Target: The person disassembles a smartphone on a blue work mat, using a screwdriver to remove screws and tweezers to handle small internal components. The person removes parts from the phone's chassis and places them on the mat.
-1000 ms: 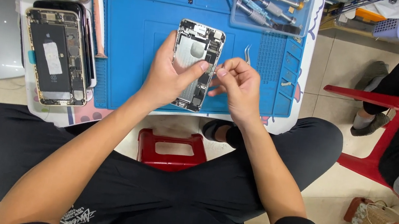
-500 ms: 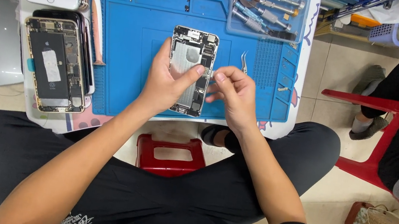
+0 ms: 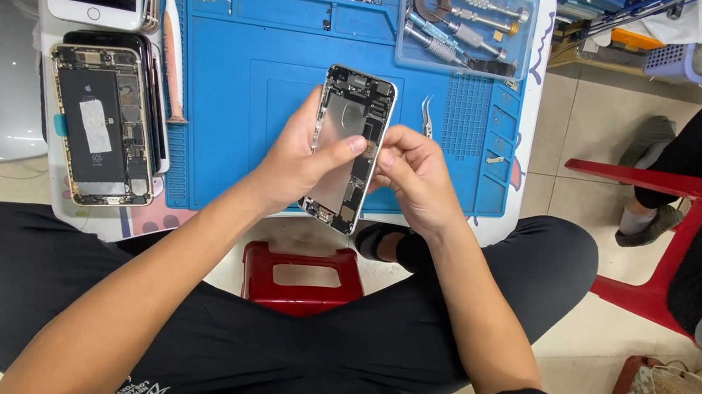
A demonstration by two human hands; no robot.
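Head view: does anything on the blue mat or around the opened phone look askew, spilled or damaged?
Nothing looks spilled or broken. The opened silver phone chassis is held tilted above the blue silicone work mat by the left hand and right hand. Only small metal tweezers and a tiny loose part lie loose on the mat.

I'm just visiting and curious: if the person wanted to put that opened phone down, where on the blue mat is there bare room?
The blue mat is bare in its middle, between the orange tool at its left edge and the tweezers on the right, beyond the left hand and right hand holding the opened phone. The clear tool tray crowds the far right corner; phones crowd the left.
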